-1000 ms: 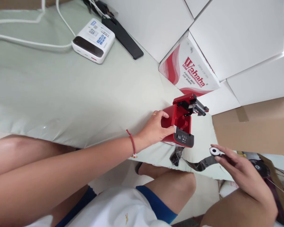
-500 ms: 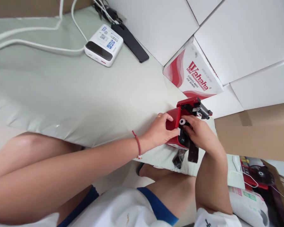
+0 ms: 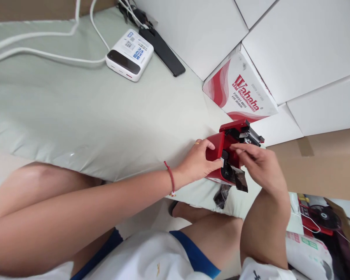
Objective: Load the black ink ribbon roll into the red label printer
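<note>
Red compact printer [image 3: 215,140], one: near the far edge of the worktop [image 3: 119,112] as seen from the left arm, lid raised, black mechanism on the lid's underside. Dark interior parts show; a glossy dark strip [image 3: 241,182] hangs out over the control-panel side.

Left hand [image 3: 194,161]: fingers partly spread, gripping the printer's body, thumb on the rim, forefinger on the side wall. Red cord bracelet [image 3: 169,175] at the wrist.

Right hand [image 3: 264,165]: fingertips drawn close together at the opening; whether they have hold of anything cannot be told.

Crumpled dark film [image 3: 221,195]: just beside the printer, at the worktop's edge.

White power bank [image 3: 130,55]: well apart from the printer, white cables [image 3: 55,55] alongside.

Long black flat object [image 3: 165,52]: beside the power bank.

Wahaha water carton [image 3: 242,92]: behind the printer, next to plain white boxes [image 3: 303,42].

Brown cardboard box [image 3: 323,163]: beyond the right hand.
</note>
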The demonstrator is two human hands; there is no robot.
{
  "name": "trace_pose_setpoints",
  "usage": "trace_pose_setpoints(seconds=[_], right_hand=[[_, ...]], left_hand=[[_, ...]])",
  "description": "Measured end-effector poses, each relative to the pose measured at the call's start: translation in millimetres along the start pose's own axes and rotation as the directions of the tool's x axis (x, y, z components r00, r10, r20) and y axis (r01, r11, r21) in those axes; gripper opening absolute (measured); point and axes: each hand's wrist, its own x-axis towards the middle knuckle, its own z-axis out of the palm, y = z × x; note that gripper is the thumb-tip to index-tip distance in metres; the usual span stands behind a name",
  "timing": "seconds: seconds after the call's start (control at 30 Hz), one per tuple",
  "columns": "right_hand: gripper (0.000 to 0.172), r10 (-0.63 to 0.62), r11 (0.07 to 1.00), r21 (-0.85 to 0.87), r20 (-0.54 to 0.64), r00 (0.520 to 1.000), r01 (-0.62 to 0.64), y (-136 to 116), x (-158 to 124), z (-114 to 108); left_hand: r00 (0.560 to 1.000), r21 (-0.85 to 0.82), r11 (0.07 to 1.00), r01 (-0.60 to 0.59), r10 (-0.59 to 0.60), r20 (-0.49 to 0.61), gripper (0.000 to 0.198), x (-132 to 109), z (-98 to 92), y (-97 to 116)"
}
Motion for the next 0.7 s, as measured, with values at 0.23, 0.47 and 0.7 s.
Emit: trace_pose_setpoints(seconds=[0.23, 0.47, 0.7], right_hand=[[0.052, -0.152, 0.974, -0.22, -0.501, 0.852, 0.044, 17.6, 3.1, 4.3], [0.041, -0.178, 0.976, -0.192, -0.424, 0.888, 0.104, 20.7, -20.9, 22.9], [0.036, -0.136, 0.99, -0.074, -0.262, 0.956, 0.12, 10.3, -55.3, 40.5]], left_hand=[[1.0, -0.002, 1.0, -0.006, 0.006, -0.001, 0.036, -0.2, 0.2, -1.0], [1.0, 0.001, 1.0, -0.013, 0.013, -0.015, 0.038, -1.0, 0.9, -2.2], [0.965, 0.053, 0.964, -0.26, 0.261, -0.008, 0.044, -3.4, -2.2, -2.6]])
